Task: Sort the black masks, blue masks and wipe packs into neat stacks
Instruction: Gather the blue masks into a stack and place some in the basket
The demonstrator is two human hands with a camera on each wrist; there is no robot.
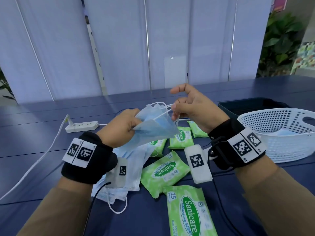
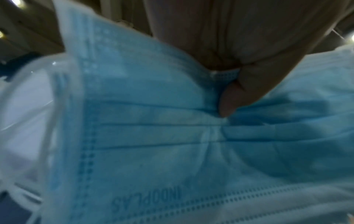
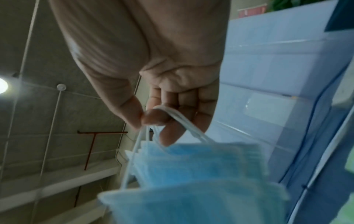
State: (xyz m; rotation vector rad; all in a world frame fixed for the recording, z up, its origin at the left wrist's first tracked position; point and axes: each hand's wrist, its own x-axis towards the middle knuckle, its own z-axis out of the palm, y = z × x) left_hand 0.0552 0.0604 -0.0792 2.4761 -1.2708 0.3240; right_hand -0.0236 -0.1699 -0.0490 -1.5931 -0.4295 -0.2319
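Note:
Above the table my left hand [image 1: 126, 128] grips a bunch of blue masks [image 1: 153, 126] by one edge; up close the pleated masks [image 2: 172, 144] fill the left wrist view under my thumb [image 2: 239, 94]. My right hand [image 1: 187, 106] pinches their white ear loops [image 1: 163, 106] between thumb and finger, and the loops [image 3: 172, 115] run over my fingertips down to the blue masks [image 3: 191, 174]. More blue masks [image 1: 131, 167] lie on the table below my left wrist. Several green wipe packs [image 1: 163, 171] lie scattered in the middle and front. No black masks show.
A white mesh basket [image 1: 281, 123] with a blue mask inside stands at the right, a dark tray [image 1: 252, 104] behind it. A white power strip [image 1: 81, 127] and its cable lie at the left. The dark blue table [image 1: 34, 137] ends at a white panel wall.

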